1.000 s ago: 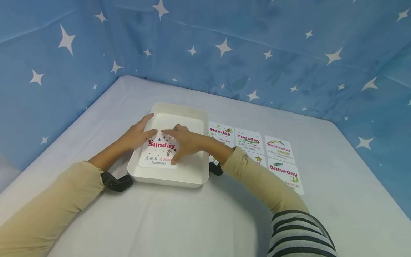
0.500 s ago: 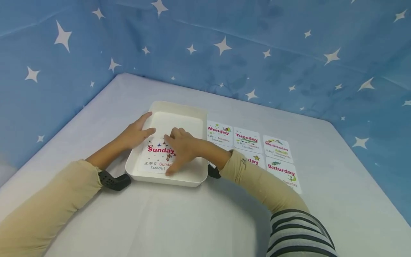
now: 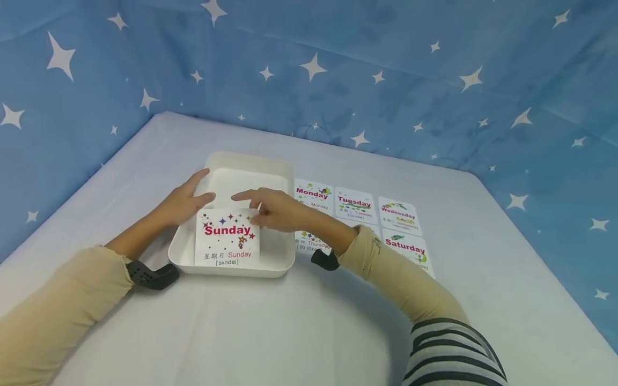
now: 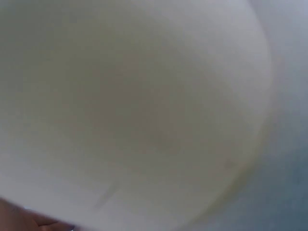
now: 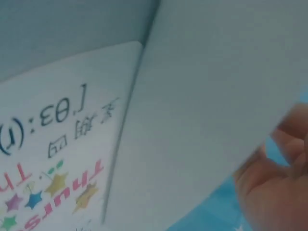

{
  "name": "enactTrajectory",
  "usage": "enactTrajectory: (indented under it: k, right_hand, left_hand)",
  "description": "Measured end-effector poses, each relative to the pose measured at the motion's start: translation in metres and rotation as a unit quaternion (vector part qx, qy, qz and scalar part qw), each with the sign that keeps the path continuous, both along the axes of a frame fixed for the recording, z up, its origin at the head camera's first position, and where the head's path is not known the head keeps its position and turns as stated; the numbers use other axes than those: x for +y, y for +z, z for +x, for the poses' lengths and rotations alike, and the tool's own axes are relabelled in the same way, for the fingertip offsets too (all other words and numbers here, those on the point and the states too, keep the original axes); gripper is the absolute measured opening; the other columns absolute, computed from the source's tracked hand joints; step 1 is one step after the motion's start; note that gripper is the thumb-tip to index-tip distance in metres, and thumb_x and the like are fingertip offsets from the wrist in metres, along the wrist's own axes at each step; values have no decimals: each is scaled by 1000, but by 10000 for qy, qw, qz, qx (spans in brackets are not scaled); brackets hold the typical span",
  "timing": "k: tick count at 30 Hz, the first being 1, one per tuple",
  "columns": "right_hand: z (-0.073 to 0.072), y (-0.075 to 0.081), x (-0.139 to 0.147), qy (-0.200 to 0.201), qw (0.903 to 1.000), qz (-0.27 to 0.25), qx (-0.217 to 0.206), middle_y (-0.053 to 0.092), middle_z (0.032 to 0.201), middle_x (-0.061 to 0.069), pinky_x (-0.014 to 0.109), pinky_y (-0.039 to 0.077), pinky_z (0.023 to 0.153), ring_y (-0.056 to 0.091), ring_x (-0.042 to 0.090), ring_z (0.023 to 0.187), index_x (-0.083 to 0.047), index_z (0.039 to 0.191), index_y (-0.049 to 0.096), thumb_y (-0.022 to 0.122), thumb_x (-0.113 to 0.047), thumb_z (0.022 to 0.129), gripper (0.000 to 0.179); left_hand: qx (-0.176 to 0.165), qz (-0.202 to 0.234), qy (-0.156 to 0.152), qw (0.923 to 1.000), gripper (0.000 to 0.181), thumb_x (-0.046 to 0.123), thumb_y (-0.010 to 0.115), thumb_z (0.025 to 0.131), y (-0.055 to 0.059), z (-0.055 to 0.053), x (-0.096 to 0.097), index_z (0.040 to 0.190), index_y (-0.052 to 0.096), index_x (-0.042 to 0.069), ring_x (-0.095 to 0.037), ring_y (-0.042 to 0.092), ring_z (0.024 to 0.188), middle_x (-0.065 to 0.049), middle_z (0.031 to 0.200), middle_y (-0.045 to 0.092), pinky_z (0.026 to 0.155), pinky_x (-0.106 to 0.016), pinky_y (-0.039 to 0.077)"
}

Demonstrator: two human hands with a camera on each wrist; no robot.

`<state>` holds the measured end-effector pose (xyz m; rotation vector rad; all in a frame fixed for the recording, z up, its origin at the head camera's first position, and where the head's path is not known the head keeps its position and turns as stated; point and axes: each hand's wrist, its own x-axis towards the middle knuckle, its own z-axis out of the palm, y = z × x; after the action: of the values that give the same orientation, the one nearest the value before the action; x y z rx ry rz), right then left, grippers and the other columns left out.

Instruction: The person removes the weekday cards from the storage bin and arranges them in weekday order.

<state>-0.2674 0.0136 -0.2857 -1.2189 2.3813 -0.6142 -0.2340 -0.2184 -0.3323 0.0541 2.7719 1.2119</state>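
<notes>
A white card printed "Sunday" (image 3: 227,241) overlaps the lower left part of a white rectangular tray (image 3: 270,271), its near edge crossing the tray's front wall. My right hand (image 3: 277,212) pinches the card's upper right corner with thumb and curled fingers, while the index finger points left over the tray floor. In the right wrist view, the tray wall (image 5: 202,96) partly covers that hand (image 5: 274,192). My left hand (image 3: 183,203) lies over the tray's left rim, index finger and thumb straight; its other fingers are hidden. Blurred tray wall (image 4: 134,106) fills most of the left wrist view.
Right of the tray, cards lie in two rows: Monday (image 3: 313,194), Tuesday (image 3: 355,205), Wednesday (image 3: 398,214), Thursday (image 3: 309,240) and Saturday (image 3: 407,249). My right forearm covers part of the near row. A blue starry cloth (image 3: 328,107) hangs behind the white table (image 3: 299,332).
The Sunday card has come nearer the tray's front and looks larger. My right hand has shifted from over the card to its upper right corner. The view has swung slightly right.
</notes>
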Motion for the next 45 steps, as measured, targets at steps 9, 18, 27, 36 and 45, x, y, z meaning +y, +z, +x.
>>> enactTrajectory:
  k: [9,18,27,36,45]
  right_hand:
    - [2,31,72,-773,9882,-1141,-672,55,118,7,33,53,68,61,26,75,-21,135,46,52,-5,91,47]
    - [42,8,203,-1395,9833,-297,-1129,56,117,13,33,52,63,60,21,70,-11,132,50,51,-3,90,42]
    - [73,-22,214,-2012,9743,927,398,53,88,2,22,43,54,45,12,67,-17,122,60,70,-18,80,44]
    - [71,-21,212,-1951,9666,1362,956,54,93,4,22,42,59,44,13,77,-21,120,62,71,-16,78,43]
    - [61,-11,212,-1847,9616,1389,1479,50,111,11,32,47,77,44,23,101,-18,127,56,69,-29,80,49]
  left_hand:
    - [-50,-29,-61,10000,70,35,36,96,-1,0,1,147,-5,9,-48,11,135,-26,151,2,104,-62,19]
    - [-148,-129,-249,9995,72,39,34,97,4,-3,-6,146,-9,8,-50,7,134,-27,149,-3,102,-65,18]
    - [-233,-411,-394,9981,76,41,35,97,2,-4,-4,145,-13,5,-53,5,132,-30,148,-7,101,-66,17]
    - [-133,-419,-480,9979,79,41,36,96,3,-8,-1,144,-14,4,-53,1,133,-31,147,-9,102,-66,13]
    - [416,-1345,-678,9877,83,48,35,95,21,0,9,144,-8,-4,-53,-21,129,-33,145,-16,97,-72,-4]
